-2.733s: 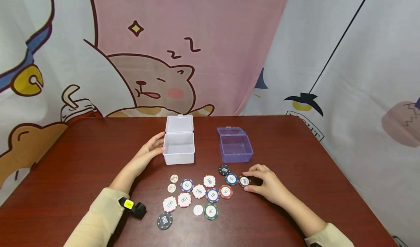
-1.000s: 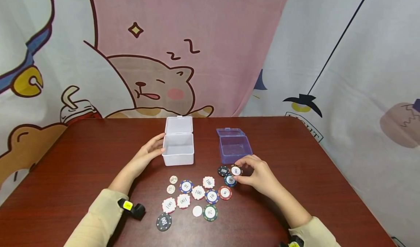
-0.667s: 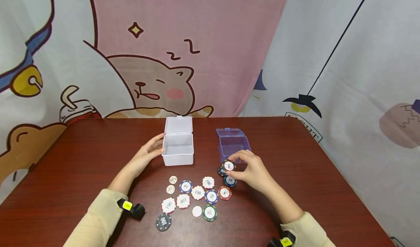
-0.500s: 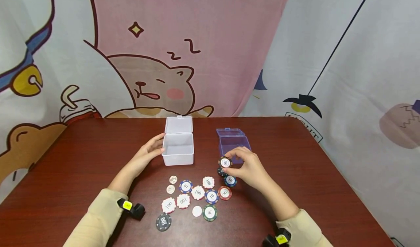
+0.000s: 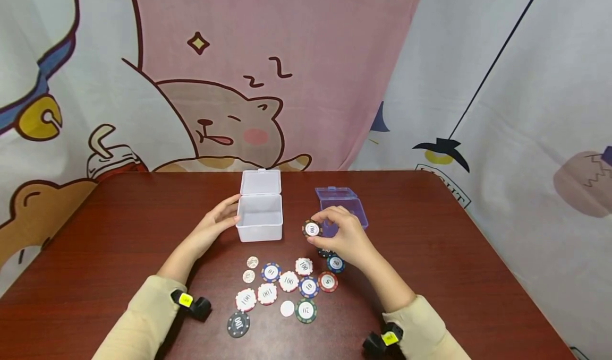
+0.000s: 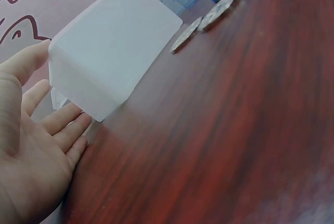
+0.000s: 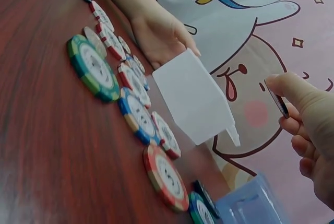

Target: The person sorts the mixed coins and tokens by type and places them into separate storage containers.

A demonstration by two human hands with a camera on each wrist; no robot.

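My right hand (image 5: 348, 239) pinches a black poker chip (image 5: 312, 229) marked 100 between thumb and fingertips, raised off the table. It stands between the two boxes, in front of the purple one. In the right wrist view the chip (image 7: 279, 104) shows edge-on. My left hand (image 5: 210, 235) rests against the left side of the white plastic box (image 5: 260, 233), whose lid is up. The left wrist view shows the thumb and loosely extended fingers touching the white box (image 6: 112, 41) around its corner. Inside the white box nothing is seen in the head view.
A translucent purple box (image 5: 356, 208), lid up, is partly hidden behind my right hand. In front lie several poker chips, among them a green chip (image 5: 306, 310), a red chip (image 5: 328, 281) and a black chip (image 5: 238, 324). Two coins (image 5: 248, 276) and a white disc (image 5: 287, 308) lie among them.
My right hand has picked up the black 100 chip from the right end of the chips and carried it left and upward, past the purple box. The left hand has stayed on the white box.
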